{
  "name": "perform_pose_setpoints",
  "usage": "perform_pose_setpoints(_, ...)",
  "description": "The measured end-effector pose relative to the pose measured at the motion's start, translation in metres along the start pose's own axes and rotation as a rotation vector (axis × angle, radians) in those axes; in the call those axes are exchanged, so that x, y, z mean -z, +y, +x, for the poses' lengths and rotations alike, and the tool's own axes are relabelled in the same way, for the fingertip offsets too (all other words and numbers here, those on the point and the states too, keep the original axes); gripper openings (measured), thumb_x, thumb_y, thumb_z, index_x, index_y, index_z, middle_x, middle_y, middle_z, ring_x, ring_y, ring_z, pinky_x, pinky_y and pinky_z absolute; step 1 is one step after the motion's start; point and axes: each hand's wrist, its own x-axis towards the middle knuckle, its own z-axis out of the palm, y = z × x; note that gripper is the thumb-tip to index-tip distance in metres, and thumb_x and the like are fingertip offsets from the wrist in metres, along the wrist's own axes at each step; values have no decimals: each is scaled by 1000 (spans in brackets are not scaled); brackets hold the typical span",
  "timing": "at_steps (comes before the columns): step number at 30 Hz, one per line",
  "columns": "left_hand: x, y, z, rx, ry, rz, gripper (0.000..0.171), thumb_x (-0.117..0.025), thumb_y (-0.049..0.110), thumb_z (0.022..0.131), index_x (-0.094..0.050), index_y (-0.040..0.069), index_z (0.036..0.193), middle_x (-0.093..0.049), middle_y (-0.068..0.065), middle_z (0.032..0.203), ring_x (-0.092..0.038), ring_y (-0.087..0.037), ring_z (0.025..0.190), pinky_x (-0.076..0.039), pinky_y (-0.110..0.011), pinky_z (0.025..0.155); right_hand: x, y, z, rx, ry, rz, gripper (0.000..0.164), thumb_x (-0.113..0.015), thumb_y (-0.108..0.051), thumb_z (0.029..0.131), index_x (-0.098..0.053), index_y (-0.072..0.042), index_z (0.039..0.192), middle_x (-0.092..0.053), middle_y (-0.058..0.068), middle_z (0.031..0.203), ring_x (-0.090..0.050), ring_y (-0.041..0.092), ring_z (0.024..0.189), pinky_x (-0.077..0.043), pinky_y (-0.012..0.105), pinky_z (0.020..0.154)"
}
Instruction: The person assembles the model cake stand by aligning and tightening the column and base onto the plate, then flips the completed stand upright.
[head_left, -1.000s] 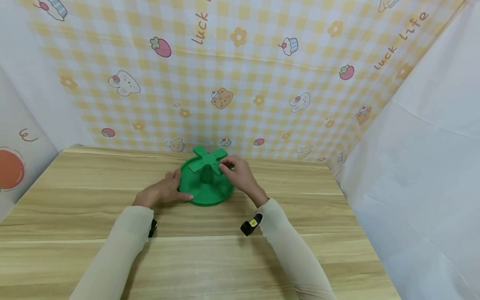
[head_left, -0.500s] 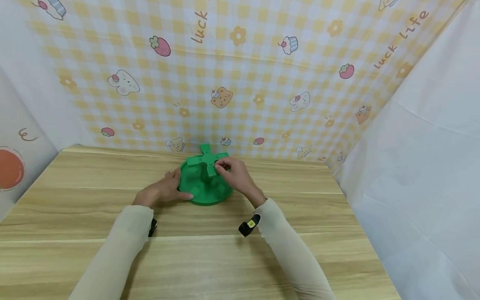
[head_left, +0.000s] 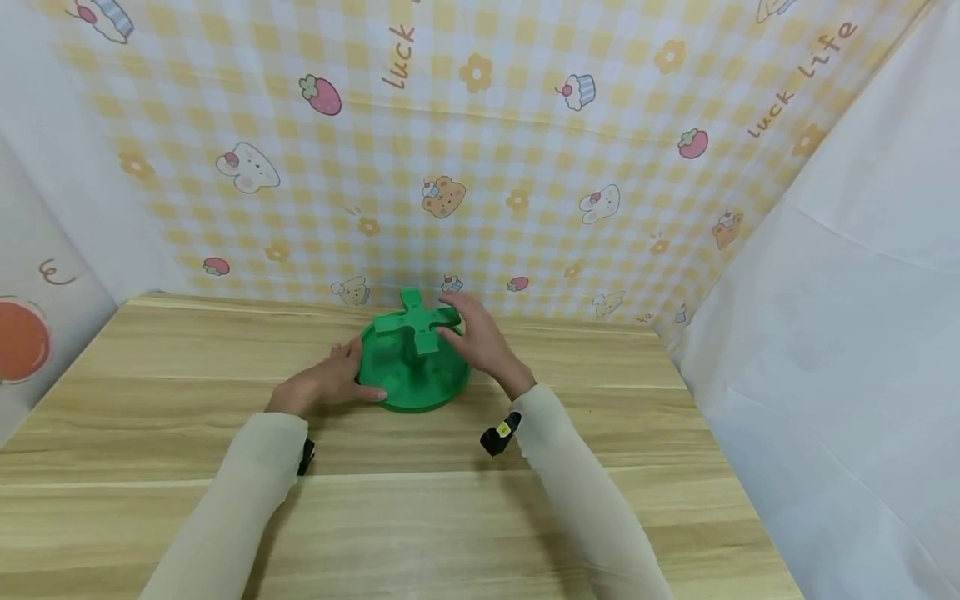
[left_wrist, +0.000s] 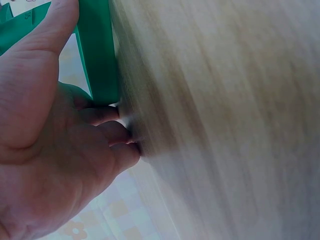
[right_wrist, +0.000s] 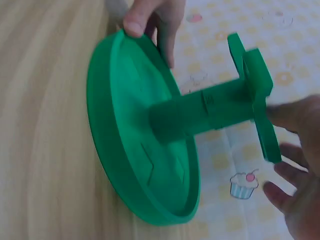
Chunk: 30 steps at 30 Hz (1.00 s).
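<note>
A green round base with a raised rim stands on the table near its back edge. From its middle rises a green post, topped by a flat green four-armed cross. My left hand grips the left side of the base, thumb over the rim and the other fingers around the outside. At the right of the cross, my right hand has its thumb and fingers spread around one arm. In the right wrist view those fingers are apart beside the cross, pinching nothing.
The wooden table spreads out toward me. Close behind the green base hangs a yellow checked cloth with printed pictures. White cloth hangs along the right side.
The cross has turned, swinging its arms to the right hand's side and toward me. My right hand has loosened its pinch and spread its fingers, moving slightly back and right. The left hand stays put.
</note>
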Motion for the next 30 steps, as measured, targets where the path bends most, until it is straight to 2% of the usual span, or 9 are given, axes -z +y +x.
perform_pose_setpoints(3,0,1,0,-1,-3,0,116,-67,50,92,9,-14,151,5,-33,161,7,-54,146,-9,-66,117,1,4,4,-14,-109,3,47,-65,-16,98,-53,-6,141,-51,12,146,-46,26,137,-41,40,112)
perform_pose_setpoints(5,0,1,0,-2,-1,-3,116,-67,50,91,9,-14,151,4,-34,160,7,-54,146,-9,-65,117,0,6,6,-17,-117,6,42,-64,-17,98,-57,-7,138,-55,11,143,-51,24,133,-45,39,107)
perform_pose_setpoints(8,-1,1,1,-3,0,-3,117,-67,51,91,9,-14,152,4,-33,161,7,-54,146,-9,-66,117,-4,7,9,-12,-77,3,36,-65,-17,97,-62,-6,131,-61,11,134,-57,24,124,-49,38,101)
perform_pose_setpoints(12,-2,1,2,1,3,9,116,-66,51,92,9,-14,151,4,-33,161,7,-54,146,-10,-66,116,-11,8,10,-24,-5,-10,33,-67,-16,95,-66,-5,126,-65,11,129,-59,25,121,-49,38,101)
perform_pose_setpoints(19,-4,7,3,6,13,62,113,-64,50,93,7,-18,150,3,-38,158,4,-57,144,-12,-67,116,-18,0,9,-90,103,-23,30,-71,-14,92,-69,-5,120,-68,11,122,-61,26,117,-50,38,101)
perform_pose_setpoints(23,-5,8,4,13,18,96,113,-63,51,94,6,-19,149,1,-41,156,2,-58,144,-13,-66,116,-22,-5,9,-125,129,-51,30,-71,-16,92,-70,-5,119,-69,11,118,-62,26,113,-51,37,98)
perform_pose_setpoints(26,-4,5,2,7,10,69,113,-63,51,94,7,-18,149,2,-40,157,4,-58,144,-11,-67,116,-20,-4,8,-108,102,-48,33,-70,-19,92,-68,-5,122,-67,11,121,-61,26,115,-51,38,99)
perform_pose_setpoints(29,0,1,-3,-7,-11,14,113,-62,51,95,10,-14,151,5,-35,160,7,-56,145,-8,-67,116,-15,5,5,-80,27,-2,45,-70,-20,93,-59,-4,134,-59,12,135,-53,27,128,-45,41,107)
perform_pose_setpoints(30,2,0,-4,-28,-8,1,110,-63,49,95,8,-14,152,1,-34,160,3,-56,145,-10,-66,116,-12,9,3,-78,-9,25,51,-70,-20,94,-54,-4,139,-54,13,141,-49,28,133,-42,43,110)
